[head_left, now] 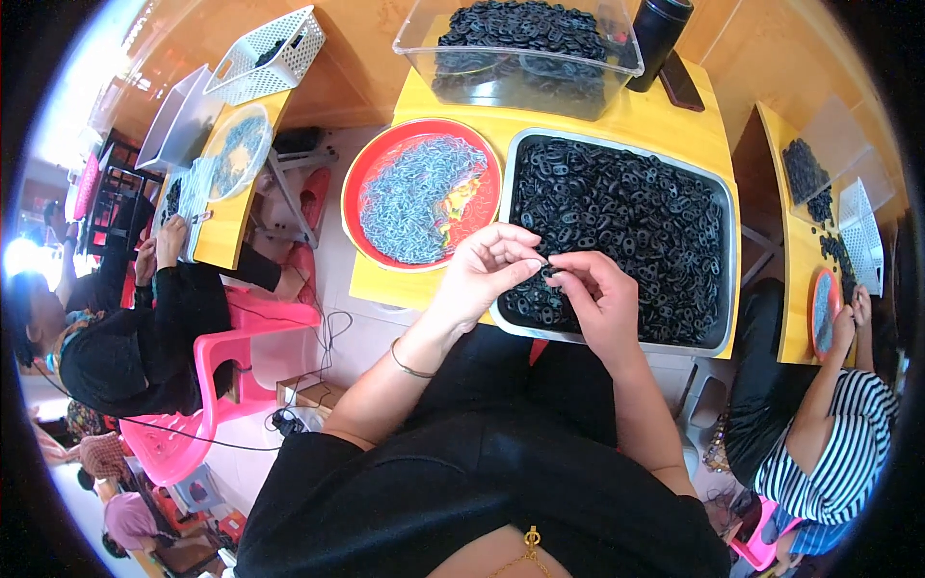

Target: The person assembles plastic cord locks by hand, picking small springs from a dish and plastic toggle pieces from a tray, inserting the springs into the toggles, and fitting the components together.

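My left hand (489,268) and my right hand (601,301) meet over the front left of a metal tray (732,250). Pinched between both sets of fingertips is a small black piece (547,271), partly hidden by the fingers. Several loose black oval pieces with two holes (626,212) fill the tray. Left of it stands a round red dish (474,234), holding a heap of small silvery metal parts (409,197) and some yellow scraps (461,200). A bracelet circles my left wrist.
Behind the tray, a clear plastic bin (511,96) holds more black pieces. A black cylinder (659,43) and a dark flat phone-like object (681,89) are beside it. Co-workers sit at yellow tables on both sides. A pink chair (207,385) and cables are at left.
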Demonstrator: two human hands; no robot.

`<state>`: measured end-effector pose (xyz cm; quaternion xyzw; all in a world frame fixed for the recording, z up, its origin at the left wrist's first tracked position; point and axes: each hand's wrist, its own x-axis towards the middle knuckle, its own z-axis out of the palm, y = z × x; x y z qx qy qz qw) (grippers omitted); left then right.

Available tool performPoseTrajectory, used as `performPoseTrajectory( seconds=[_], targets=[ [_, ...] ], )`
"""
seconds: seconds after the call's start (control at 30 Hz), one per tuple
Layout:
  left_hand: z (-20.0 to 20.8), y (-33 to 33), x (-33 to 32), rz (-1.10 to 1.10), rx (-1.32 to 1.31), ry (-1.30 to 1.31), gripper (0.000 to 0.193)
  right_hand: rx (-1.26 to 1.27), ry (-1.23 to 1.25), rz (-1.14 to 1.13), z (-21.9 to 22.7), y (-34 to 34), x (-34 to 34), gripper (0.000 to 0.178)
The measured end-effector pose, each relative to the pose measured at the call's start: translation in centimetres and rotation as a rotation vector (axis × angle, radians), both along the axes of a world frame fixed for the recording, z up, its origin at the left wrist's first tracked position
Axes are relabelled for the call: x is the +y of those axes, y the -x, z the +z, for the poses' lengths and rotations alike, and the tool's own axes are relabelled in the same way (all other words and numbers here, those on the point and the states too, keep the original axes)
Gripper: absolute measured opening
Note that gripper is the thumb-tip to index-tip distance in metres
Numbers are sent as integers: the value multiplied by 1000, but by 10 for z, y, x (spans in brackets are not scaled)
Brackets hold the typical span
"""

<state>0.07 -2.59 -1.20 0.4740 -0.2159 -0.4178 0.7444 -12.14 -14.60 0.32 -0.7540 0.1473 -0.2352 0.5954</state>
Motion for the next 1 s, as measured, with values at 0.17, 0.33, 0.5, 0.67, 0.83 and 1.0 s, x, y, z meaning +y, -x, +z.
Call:
performPoseTrajectory(
  seconds=[0.17, 0.33, 0.5, 0.67, 0.83, 1.0],
  targets=[
    [-1, 4, -4, -1, 26, 24, 25, -14, -157, -41, -4, 2, 1, 11],
    [2, 6, -5, 8, 21, 25, 24, 30, -77, -36, -8, 6, -2, 13],
    [1, 6, -6, 17, 26, 29, 25, -31, -30, -69, -8, 7, -2, 11],
    [5, 9, -6, 10, 27, 33, 24, -88, 12, -102, -1, 4, -2, 15],
    [3, 11, -7, 9, 17, 44, 24, -75, -3, -99, 1, 5, 0, 18],
    [5, 12, -9, 12, 12, 33, 25, -62, -100, -118, -3, 7, 0, 23]
  ],
)
